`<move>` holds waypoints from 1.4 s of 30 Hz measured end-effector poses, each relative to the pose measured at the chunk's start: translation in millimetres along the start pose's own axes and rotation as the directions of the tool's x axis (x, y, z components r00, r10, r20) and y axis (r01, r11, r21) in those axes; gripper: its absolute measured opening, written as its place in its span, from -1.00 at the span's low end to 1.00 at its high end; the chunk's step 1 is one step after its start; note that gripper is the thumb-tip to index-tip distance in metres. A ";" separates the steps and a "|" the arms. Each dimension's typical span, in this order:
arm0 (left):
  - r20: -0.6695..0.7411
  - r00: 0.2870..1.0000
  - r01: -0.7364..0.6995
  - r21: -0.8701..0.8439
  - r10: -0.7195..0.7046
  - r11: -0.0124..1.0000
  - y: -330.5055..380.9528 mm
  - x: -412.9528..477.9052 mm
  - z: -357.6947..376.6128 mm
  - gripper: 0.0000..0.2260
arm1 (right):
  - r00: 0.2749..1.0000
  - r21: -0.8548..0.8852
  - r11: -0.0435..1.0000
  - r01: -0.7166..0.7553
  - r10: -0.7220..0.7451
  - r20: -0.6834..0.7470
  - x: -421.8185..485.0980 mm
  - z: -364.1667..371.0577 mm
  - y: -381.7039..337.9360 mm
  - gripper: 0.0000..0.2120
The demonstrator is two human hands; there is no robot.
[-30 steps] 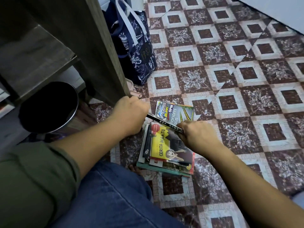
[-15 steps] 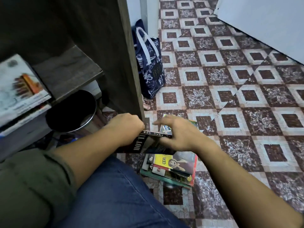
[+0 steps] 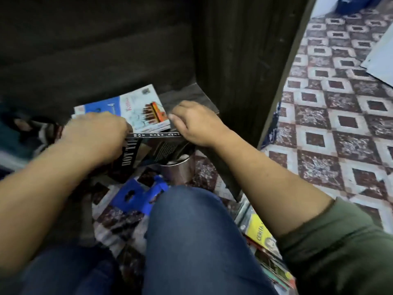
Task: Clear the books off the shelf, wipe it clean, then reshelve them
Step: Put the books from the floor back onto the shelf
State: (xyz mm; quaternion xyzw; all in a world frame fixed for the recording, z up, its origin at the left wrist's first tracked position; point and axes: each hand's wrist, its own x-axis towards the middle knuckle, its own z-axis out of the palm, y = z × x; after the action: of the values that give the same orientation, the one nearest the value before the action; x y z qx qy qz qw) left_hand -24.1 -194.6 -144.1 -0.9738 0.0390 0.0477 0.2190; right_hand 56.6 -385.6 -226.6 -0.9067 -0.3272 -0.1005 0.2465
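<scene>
Gripping black book (image 3: 153, 145) at both ends, left hand (image 3: 95, 133) and right hand (image 3: 195, 124) fingers curled round it, at shelf (image 3: 191, 96) front edge, against flat-lying white-blue book (image 3: 136, 109).

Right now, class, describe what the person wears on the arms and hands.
The left hand and right hand are bare: no gloves, rings or watch show. A dark olive-green sleeve covers the right arm down to about the elbow; both forearms are uncovered. No left sleeve is in view.

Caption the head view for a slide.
Left hand and right hand grip a black book in front of the shelf, where a blue-and-white book lies.
</scene>
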 end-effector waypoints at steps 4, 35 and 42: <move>-0.087 0.992 0.085 -0.065 -0.090 0.994 -76.8 -12.8 -13.5 -0.78 | 0.989 0.018 0.989 0.149 -0.149 -0.006 38.3 -4.8 -45.7 -0.54; 0.187 0.977 0.144 -0.223 -0.102 0.964 -63.9 70.6 134.8 -0.42 | 0.913 -0.189 0.975 -0.121 0.184 0.364 63.9 57.7 11.2 -0.39; -0.336 0.868 -0.454 -0.235 0.366 0.860 77.1 68.1 48.1 -0.58 | 0.861 -0.044 0.932 -0.360 0.350 0.368 -96.2 14.6 71.6 -0.60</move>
State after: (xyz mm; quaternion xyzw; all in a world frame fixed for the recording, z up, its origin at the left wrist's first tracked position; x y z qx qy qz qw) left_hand 32.4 -247.2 -227.4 -0.9611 0.2701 -0.0388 0.0422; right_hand 29.4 -478.0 -299.4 -0.9506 -0.1965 0.1233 0.2063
